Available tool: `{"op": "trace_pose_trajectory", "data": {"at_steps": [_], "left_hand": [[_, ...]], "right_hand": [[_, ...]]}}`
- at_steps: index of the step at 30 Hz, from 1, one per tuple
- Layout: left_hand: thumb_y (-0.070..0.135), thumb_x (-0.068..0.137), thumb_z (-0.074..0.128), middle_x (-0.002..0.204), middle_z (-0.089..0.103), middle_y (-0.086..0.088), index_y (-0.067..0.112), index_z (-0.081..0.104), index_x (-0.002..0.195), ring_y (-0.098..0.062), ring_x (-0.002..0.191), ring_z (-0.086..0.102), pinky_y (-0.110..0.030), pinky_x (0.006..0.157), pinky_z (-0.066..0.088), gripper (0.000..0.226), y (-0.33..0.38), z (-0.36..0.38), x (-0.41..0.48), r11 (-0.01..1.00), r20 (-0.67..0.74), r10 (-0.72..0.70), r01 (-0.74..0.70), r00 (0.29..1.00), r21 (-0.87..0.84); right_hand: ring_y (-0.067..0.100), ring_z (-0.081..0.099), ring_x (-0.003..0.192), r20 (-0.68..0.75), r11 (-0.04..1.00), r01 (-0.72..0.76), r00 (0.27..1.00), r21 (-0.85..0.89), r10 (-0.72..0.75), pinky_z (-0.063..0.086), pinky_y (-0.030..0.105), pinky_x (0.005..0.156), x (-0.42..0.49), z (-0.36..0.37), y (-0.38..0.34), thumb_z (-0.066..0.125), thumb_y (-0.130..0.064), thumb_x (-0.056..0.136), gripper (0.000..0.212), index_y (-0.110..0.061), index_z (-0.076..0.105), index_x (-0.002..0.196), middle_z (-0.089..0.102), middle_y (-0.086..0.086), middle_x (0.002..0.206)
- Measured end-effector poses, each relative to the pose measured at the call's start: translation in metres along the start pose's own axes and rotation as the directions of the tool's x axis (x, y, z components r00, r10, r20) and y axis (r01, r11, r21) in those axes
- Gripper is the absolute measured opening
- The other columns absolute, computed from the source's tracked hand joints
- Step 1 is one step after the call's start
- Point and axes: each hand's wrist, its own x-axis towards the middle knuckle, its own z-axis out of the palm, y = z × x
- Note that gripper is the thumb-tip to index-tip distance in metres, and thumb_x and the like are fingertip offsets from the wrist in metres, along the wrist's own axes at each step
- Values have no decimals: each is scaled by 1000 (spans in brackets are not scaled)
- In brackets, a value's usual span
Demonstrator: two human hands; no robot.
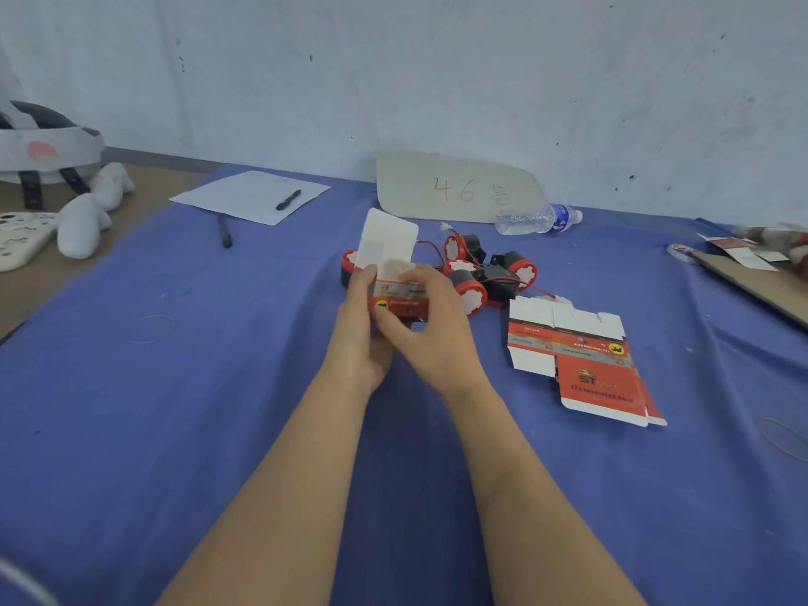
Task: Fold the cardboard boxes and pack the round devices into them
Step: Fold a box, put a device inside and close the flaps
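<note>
Both hands hold a small red and white cardboard box point(395, 299) above the blue cloth, its white lid flap point(387, 240) standing up. My left hand point(360, 330) grips the box's left side. My right hand point(430, 325) closes over its right side and top, fingers at the opening. Just behind the box lies a cluster of several round black and red devices point(489, 273) with red and black wires. One more device point(350, 266) peeks out left of the flap. Flat unfolded red and white boxes point(581, 360) lie to the right.
A cardboard sign marked 46 point(459, 188) leans on the wall, with a water bottle point(538, 218) lying beside it. A paper sheet with a pen point(251, 196) and a second pen point(225, 231) lie at back left. White objects and a helmet point(43, 146) sit far left; cardboard and packaging point(752, 269) far right.
</note>
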Motion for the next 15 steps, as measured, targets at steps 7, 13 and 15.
{"op": "trace_pose_trajectory", "data": {"at_steps": [7,13,15], "left_hand": [[39,93,57,118,67,-19,7,60,124,-31,106,66,-43,92,52,45,-1,3,-4,987,-40,-31,37,999,158],[7,88,54,116,63,-11,13,48,123,-26,96,66,-38,79,56,36,-6,3,0,951,-172,-18,70,985,301],[1,86,49,111,65,-11,14,55,112,-24,90,65,-37,78,55,29,-5,4,-2,945,-118,-30,67,993,321]], "right_hand": [[1,54,82,-144,994,-106,985,-37,100,38,1,62,7,-9,10,49,-17,96,16,-15,59,108,60,-6,92],[12,58,89,-266,917,-329,885,225,383,44,9,69,13,-24,17,56,-17,92,12,-17,58,104,61,-6,95],[16,60,95,-55,823,-446,868,353,494,51,26,78,12,-25,16,55,-31,94,16,-18,62,101,64,0,105]]}}
